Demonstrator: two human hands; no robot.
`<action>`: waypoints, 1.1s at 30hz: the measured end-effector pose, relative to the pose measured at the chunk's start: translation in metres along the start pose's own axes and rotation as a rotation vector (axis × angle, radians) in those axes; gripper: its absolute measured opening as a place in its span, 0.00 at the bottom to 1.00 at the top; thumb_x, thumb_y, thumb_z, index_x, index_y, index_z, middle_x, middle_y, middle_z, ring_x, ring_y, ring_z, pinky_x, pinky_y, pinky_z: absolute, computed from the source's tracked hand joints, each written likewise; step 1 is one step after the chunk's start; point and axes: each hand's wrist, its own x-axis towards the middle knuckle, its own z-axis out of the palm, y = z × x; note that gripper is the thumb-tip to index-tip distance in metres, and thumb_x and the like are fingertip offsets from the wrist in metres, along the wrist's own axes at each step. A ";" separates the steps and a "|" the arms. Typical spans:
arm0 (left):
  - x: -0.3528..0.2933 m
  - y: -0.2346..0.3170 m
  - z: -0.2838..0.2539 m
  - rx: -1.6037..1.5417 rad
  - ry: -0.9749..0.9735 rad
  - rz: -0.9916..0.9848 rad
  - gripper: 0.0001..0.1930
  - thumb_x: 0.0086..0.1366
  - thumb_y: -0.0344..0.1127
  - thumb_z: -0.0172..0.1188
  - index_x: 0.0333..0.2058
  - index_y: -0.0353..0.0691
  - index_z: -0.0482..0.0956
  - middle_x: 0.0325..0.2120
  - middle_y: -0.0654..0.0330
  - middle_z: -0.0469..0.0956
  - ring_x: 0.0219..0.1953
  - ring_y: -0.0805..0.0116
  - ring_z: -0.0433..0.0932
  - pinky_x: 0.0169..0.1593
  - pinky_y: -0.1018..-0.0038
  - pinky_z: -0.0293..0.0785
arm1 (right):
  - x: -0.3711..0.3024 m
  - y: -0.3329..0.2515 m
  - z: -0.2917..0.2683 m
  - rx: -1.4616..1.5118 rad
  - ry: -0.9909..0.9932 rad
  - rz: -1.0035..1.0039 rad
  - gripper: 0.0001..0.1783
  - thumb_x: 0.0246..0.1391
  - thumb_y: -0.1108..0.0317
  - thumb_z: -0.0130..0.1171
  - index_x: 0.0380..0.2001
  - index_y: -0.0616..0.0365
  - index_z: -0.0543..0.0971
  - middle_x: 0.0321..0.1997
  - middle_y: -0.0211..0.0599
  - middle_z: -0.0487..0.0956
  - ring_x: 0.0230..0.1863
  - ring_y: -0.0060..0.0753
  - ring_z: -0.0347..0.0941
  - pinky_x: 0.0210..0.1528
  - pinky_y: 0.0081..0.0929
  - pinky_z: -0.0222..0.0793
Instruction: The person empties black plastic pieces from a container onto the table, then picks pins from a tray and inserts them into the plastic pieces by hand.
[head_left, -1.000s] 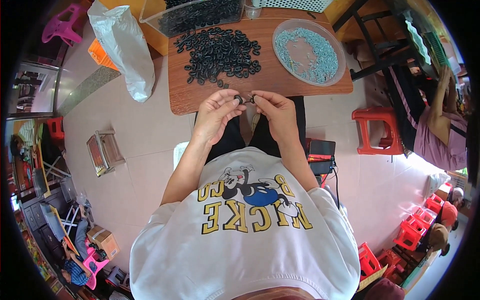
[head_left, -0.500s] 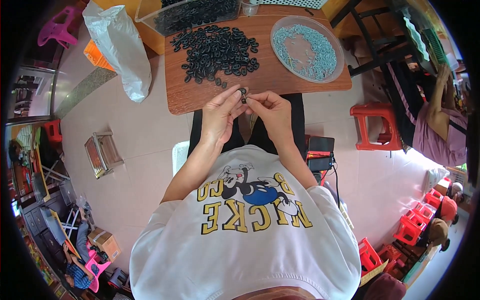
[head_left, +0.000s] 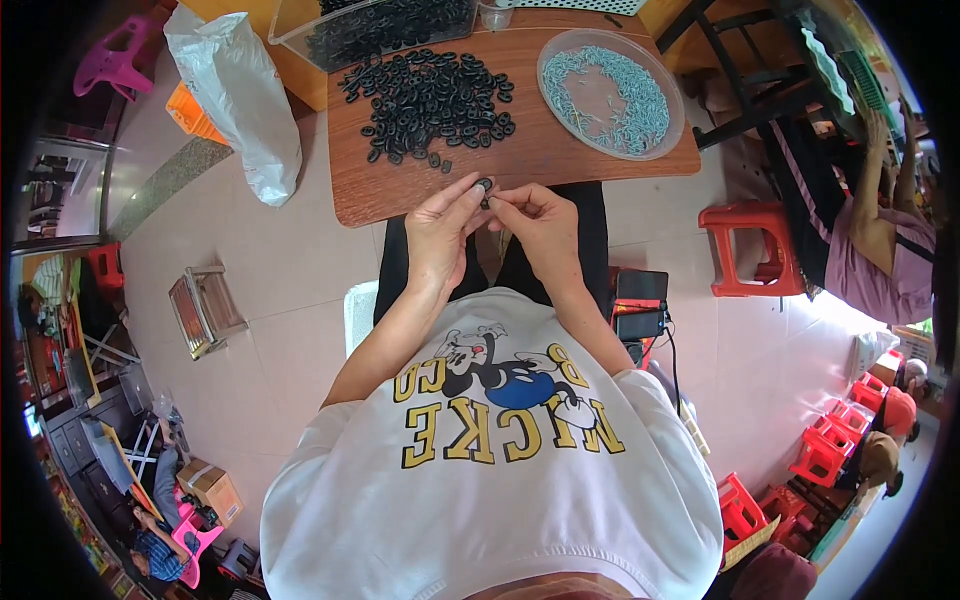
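Close to the table's near edge, my left hand (head_left: 437, 232) pinches a small black oval piece (head_left: 485, 185) between thumb and fingertips. From the other side my right hand (head_left: 545, 228) has its thumb and forefinger closed at the lower end of the same piece; whether a tiny part sits between them is hidden. Beyond the hands, a heap of similar black oval pieces (head_left: 425, 105) with holes lies loose on the brown wooden table (head_left: 600, 172). To its right, many small silvery-blue screws (head_left: 640, 100) are spread in a round clear tray (head_left: 680, 128).
A clear bin (head_left: 295, 40) at the back left holds more black pieces, with a small clear cup (head_left: 495, 15) beside it. Left of the table stands a white sack (head_left: 245, 110). A red stool (head_left: 745, 245) and a seated person (head_left: 875, 250) are at the right.
Both hands stay nearly in place. The black piece has turned slightly between my fingertips, and my right fingers have shifted a little against it.
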 end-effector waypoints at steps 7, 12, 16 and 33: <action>-0.004 -0.004 -0.007 0.100 0.002 0.066 0.13 0.62 0.24 0.56 0.45 0.28 0.76 0.38 0.52 0.79 0.35 0.71 0.79 0.43 0.77 0.77 | -0.001 0.001 0.001 -0.018 0.008 0.004 0.05 0.50 0.75 0.61 0.30 0.67 0.79 0.26 0.34 0.80 0.26 0.20 0.77 0.30 0.14 0.70; -0.006 -0.002 -0.009 0.208 -0.019 0.153 0.11 0.61 0.24 0.57 0.43 0.29 0.78 0.36 0.55 0.80 0.34 0.75 0.78 0.42 0.82 0.74 | -0.003 -0.002 0.004 0.021 0.002 0.017 0.05 0.50 0.76 0.60 0.32 0.67 0.79 0.27 0.34 0.80 0.26 0.20 0.76 0.31 0.14 0.70; -0.007 -0.004 -0.014 0.192 -0.005 0.143 0.11 0.60 0.23 0.58 0.43 0.29 0.78 0.36 0.56 0.80 0.34 0.76 0.77 0.41 0.83 0.73 | -0.006 -0.001 0.008 0.021 0.019 -0.009 0.06 0.51 0.77 0.59 0.34 0.67 0.78 0.28 0.34 0.80 0.27 0.20 0.76 0.31 0.14 0.70; -0.009 0.003 -0.032 0.474 -0.180 0.244 0.17 0.57 0.20 0.60 0.47 0.33 0.77 0.34 0.62 0.77 0.36 0.79 0.75 0.40 0.84 0.73 | -0.008 -0.004 -0.007 -0.157 -0.254 -0.106 0.19 0.53 0.77 0.57 0.50 0.59 0.76 0.33 0.27 0.75 0.33 0.14 0.70 0.37 0.13 0.65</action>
